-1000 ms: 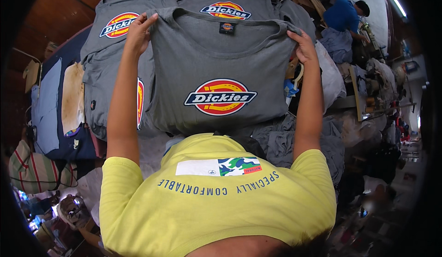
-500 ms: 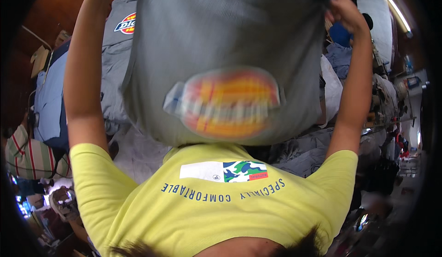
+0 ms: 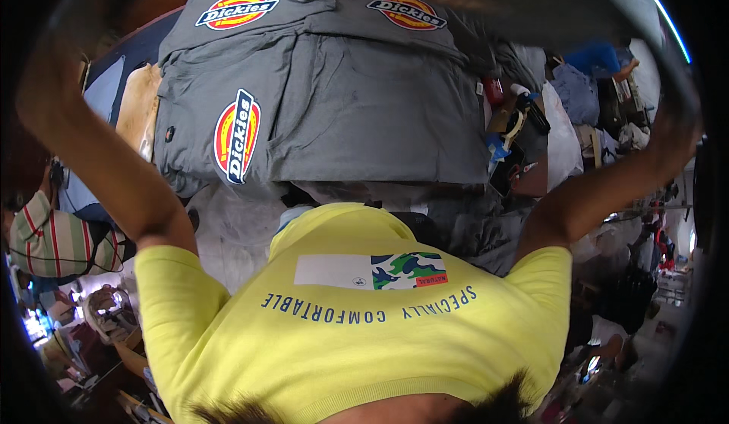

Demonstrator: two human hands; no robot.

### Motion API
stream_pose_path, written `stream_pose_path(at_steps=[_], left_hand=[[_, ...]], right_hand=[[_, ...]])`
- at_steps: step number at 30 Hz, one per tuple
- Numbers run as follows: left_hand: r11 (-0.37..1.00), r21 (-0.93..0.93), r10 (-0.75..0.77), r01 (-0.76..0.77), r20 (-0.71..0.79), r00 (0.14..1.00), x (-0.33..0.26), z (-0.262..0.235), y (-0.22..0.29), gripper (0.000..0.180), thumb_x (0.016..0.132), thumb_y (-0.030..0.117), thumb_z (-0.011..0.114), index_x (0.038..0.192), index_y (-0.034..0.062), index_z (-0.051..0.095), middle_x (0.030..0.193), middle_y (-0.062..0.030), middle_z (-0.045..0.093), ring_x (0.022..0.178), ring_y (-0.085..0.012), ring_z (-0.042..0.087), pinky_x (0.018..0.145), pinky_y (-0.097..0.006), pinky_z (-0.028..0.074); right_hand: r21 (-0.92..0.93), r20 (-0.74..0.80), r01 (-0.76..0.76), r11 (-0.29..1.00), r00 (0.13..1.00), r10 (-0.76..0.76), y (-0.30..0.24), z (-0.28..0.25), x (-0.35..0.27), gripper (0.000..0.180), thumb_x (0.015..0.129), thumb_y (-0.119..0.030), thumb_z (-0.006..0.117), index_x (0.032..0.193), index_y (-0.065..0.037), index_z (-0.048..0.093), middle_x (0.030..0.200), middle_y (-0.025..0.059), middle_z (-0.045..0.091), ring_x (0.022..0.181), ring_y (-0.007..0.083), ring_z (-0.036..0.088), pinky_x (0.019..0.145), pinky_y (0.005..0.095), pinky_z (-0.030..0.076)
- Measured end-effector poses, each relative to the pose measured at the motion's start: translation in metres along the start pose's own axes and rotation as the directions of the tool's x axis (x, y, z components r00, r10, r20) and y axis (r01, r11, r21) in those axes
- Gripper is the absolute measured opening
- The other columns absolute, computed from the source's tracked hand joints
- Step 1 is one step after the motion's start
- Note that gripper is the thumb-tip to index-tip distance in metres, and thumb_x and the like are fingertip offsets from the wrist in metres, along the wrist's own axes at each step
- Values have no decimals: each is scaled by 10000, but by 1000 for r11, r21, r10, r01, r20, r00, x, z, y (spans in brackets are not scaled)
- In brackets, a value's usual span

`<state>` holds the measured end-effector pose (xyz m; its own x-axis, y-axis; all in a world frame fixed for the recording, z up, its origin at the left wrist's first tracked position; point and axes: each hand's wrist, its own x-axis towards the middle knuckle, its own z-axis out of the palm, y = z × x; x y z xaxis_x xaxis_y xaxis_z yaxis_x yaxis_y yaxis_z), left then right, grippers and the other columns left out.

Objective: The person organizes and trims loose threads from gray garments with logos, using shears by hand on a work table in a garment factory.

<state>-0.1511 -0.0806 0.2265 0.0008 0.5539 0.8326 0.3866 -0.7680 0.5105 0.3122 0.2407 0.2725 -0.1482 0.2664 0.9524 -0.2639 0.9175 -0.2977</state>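
Both my arms are raised and spread wide. At the upper left, my left hand (image 3: 49,82) is a dark blur near the picture's rim. My right hand (image 3: 676,124) is blurred too, at the right rim against the dark edge of the lifted cloth. That cloth, a grey T-shirt (image 3: 531,2), arches close overhead along the top and right, stretched between my hands; my fingers are smeared. In front of me lie more grey T-shirts (image 3: 380,112), spread flat and overlapping, with red, yellow and blue oval prints (image 3: 237,137) showing.
Left of the shirts are a tan panel (image 3: 138,109) and a striped cloth (image 3: 64,245). To the right are a box of small tools (image 3: 524,169), a white plastic bag (image 3: 562,139) and a person's blue sleeve (image 3: 596,59). Loose grey cloth (image 3: 486,234) hangs by my right elbow.
The grey T-shirt has swung up from in front of my chest to overhead. My hands have spread apart and come back, uncovering the shirts lying in front of me.
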Motion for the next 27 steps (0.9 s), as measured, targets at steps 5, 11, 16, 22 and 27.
stream_pose_path(at_steps=[5, 11, 16, 22, 27], left_hand=[[925, -187, -182, 331, 546, 818, -112, -2, 15, 146, 710, 126, 686, 666, 69, 558, 755, -86, 644, 720, -222, 623, 673, -304, 467], [886, -144, -307, 440, 529, 791, -162, 20, 44, 151, 735, 151, 670, 665, 57, 575, 767, -91, 651, 713, -218, 634, 666, -305, 476], [894, -249, -161, 373, 599, 785, -138, 30, 39, 133, 784, 126, 622, 673, 59, 592, 792, -76, 656, 708, -185, 640, 658, -277, 485], [799, -487, 160, 353, 738, 656, -86, 39, -15, 150, 817, 125, 583, 718, 19, 623, 818, -126, 647, 677, -172, 635, 602, -254, 523], [732, -515, -681, 445, -534, 501, -95, 9, -164, 387, 875, 386, 487, 1052, 50, 560, 872, -25, 593, 691, -110, 542, 626, -213, 451]], right_hand=[[143, 791, -309, 940, 607, 79, -46, -10, -143, 265, 716, -319, 622, 776, -70, 555, 729, 67, 586, 612, 154, 421, 579, 317, 278], [96, 883, -520, 849, 437, 168, -89, -14, -205, 89, 643, -121, 632, 694, -50, 617, 811, 69, 643, 804, 241, 590, 697, 334, 402], [290, 904, -550, 783, 425, -37, -85, -14, -194, 131, 743, -144, 579, 699, -28, 622, 784, 103, 642, 758, 220, 634, 638, 299, 440], [586, 785, -674, 450, 335, -521, 3, 35, -178, 154, 788, -101, 528, 794, 7, 638, 874, 148, 630, 764, 233, 642, 500, 254, 496], [11, 204, -809, 587, 577, 791, 124, 86, -214, 465, 878, -355, 460, 1191, -13, 453, 1117, 135, 528, 1031, 184, 505, 912, 272, 371]])
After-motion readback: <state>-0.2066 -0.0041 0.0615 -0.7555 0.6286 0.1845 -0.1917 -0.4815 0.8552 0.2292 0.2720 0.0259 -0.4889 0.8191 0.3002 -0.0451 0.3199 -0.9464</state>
